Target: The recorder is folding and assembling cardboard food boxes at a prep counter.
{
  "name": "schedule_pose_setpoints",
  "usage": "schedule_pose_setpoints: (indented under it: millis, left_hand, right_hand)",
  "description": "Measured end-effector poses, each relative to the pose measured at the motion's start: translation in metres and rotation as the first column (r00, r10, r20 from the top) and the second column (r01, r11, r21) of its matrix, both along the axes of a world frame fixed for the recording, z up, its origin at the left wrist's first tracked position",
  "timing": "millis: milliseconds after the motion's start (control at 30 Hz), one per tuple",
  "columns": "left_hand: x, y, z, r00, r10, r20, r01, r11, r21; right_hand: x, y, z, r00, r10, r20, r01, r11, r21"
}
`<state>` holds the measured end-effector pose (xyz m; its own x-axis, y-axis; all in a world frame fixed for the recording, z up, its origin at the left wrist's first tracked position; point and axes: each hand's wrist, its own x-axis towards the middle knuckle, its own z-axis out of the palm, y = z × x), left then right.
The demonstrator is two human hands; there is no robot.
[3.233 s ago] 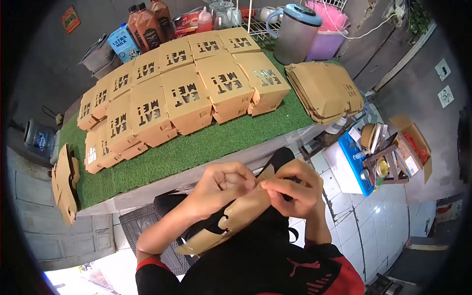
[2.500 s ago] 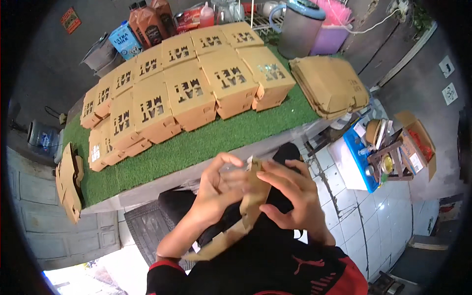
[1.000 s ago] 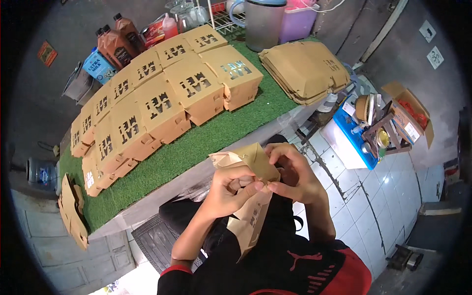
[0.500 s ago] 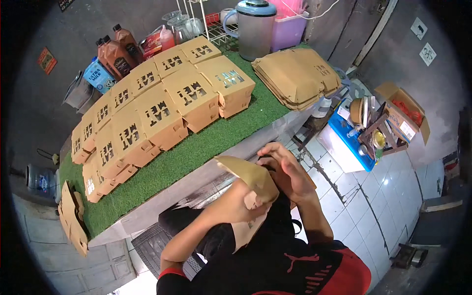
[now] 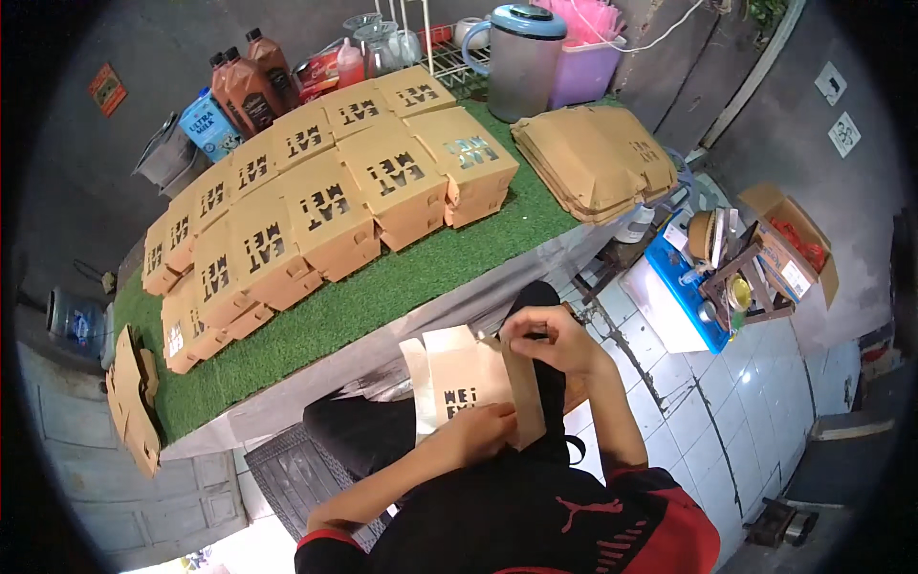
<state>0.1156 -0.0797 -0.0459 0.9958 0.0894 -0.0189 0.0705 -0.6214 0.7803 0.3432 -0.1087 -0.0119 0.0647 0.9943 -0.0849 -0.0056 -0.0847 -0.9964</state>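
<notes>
A brown cardboard food box (image 5: 467, 380), partly folded with its white inner side showing, is held over my lap. My left hand (image 5: 481, 429) grips its lower edge. My right hand (image 5: 545, 337) pinches a flap at the top right of the box. Beyond it, a table covered in green artificial grass (image 5: 382, 292) carries several assembled brown boxes (image 5: 316, 206) in rows. A stack of flat unfolded boxes (image 5: 595, 161) lies at the table's right end.
Sauce bottles (image 5: 251, 81), a blue carton (image 5: 205, 124), a grey jug (image 5: 522, 57) and a pink container (image 5: 585, 69) stand at the table's back. Flat boxes (image 5: 134, 402) lean at the left end. A blue-topped stand with utensils (image 5: 703, 277) and an open cardboard box (image 5: 789, 244) are on the tiled floor.
The box has turned in my hands and opened out, its white inside now facing up. My left hand dropped to the lower edge; my right hand moved to the top flap.
</notes>
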Motion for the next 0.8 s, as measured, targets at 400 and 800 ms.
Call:
schedule_pose_setpoints:
  millis: [400, 800]
  left_hand:
    - [-0.109, -0.057, 0.054, 0.642, 0.767, -0.019, -0.54, 0.434, -0.721]
    - [-0.148, -0.056, 0.077, -0.021, 0.985, 0.172, -0.846, 0.074, -0.527]
  right_hand:
    - [-0.087, 0.033, 0.08, 0.664, 0.744, 0.074, -0.681, 0.561, 0.47]
    - [-0.189, 0.089, 0.073, 0.784, 0.515, 0.346, -0.538, 0.287, 0.793]
